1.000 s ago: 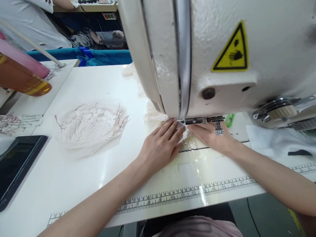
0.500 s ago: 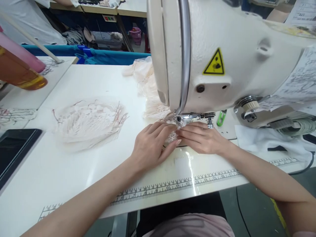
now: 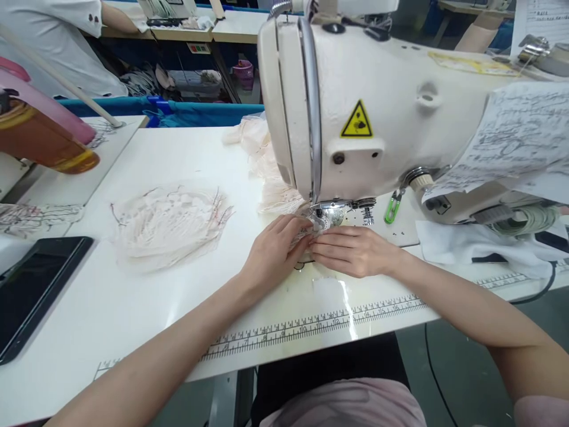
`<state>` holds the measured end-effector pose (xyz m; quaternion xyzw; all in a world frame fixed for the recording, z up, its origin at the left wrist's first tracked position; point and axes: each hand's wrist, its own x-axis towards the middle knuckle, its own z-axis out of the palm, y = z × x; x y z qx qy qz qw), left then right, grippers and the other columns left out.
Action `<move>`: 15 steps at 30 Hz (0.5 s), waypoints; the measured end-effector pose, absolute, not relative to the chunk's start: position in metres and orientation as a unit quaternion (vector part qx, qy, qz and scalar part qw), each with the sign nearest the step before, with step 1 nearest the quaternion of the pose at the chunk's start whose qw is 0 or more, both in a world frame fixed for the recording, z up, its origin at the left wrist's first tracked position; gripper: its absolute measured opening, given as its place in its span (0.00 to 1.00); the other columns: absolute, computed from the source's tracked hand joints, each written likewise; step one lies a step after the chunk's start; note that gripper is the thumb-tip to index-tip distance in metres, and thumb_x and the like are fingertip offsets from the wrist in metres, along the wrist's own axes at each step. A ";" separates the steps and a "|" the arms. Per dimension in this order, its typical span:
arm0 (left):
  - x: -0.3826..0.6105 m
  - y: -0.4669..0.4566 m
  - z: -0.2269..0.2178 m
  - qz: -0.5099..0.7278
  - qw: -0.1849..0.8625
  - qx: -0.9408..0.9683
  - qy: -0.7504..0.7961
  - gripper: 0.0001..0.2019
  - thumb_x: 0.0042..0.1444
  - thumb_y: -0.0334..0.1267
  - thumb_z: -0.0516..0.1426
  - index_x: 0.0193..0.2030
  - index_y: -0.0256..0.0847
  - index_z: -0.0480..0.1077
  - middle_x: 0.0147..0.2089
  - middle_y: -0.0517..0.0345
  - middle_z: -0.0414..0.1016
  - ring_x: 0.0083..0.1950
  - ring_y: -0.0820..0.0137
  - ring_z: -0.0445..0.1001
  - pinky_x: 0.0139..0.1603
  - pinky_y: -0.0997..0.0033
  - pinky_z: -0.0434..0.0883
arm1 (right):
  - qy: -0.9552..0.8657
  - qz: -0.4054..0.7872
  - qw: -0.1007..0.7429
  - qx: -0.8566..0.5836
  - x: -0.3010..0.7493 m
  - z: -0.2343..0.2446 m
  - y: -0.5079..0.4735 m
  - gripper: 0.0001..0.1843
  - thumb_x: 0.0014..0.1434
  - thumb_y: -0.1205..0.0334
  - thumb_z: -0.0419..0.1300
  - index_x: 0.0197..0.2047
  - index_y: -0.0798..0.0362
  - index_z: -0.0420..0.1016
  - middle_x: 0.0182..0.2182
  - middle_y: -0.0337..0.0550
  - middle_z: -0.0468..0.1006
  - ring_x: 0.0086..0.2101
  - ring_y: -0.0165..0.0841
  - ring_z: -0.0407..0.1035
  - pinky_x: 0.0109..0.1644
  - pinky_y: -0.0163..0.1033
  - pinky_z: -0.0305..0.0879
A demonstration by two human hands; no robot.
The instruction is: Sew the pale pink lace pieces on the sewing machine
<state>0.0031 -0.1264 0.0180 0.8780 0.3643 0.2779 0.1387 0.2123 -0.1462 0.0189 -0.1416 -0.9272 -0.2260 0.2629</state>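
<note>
Pale lace fabric [image 3: 276, 194] lies bunched beside and under the sewing machine [image 3: 391, 107], running toward its presser foot [image 3: 326, 214]. Just in front of the foot, my left hand [image 3: 276, 248] pinches the lace between thumb and fingers. My right hand [image 3: 355, 252] is right of it, its fingers close together and pressed onto the fabric edge at the foot. Its thumb is hidden. The two hands' fingertips nearly meet, covering most of the lace there.
Another lace piece with reddish threads [image 3: 173, 225] lies on the white table [image 3: 178, 302]. A black phone [image 3: 40, 290] and an amber bottle [image 3: 48, 142] are at left. Green thread snips [image 3: 393, 207] and white cloth [image 3: 471, 243] lie right. A co-worker's sleeve [image 3: 66, 41] shows behind.
The camera has tilted up slightly, showing more of the machine's top. My left thumb, stretched out before, has drawn in against the lace. Both hands stay close to the presser foot.
</note>
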 end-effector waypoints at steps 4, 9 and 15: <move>0.001 -0.120 0.014 0.249 0.082 0.902 0.344 0.08 0.62 0.33 0.51 0.46 0.40 0.68 0.49 0.52 0.74 0.51 0.62 0.71 0.49 0.60 0.73 | -0.932 -0.203 0.256 -0.158 0.215 0.017 -0.147 0.08 0.61 0.68 0.57 0.43 0.58 0.76 0.43 0.40 0.81 0.44 0.28 0.74 0.54 0.36 0.71; -0.005 -0.117 0.026 0.165 -0.049 0.915 0.364 0.11 0.58 0.27 0.47 0.39 0.39 0.69 0.44 0.49 0.76 0.47 0.58 0.73 0.42 0.57 0.73 | -0.933 -0.172 0.264 -0.171 0.216 0.015 -0.148 0.09 0.62 0.69 0.53 0.41 0.57 0.75 0.42 0.39 0.81 0.44 0.27 0.74 0.53 0.36 0.72; 0.007 -0.108 0.038 0.174 -0.023 0.895 0.410 0.10 0.62 0.39 0.52 0.46 0.40 0.69 0.44 0.53 0.76 0.38 0.64 0.76 0.32 0.66 0.70 | -0.941 -0.148 0.244 -0.184 0.216 0.014 -0.149 0.12 0.63 0.71 0.50 0.38 0.55 0.74 0.36 0.37 0.80 0.41 0.25 0.73 0.46 0.36 0.73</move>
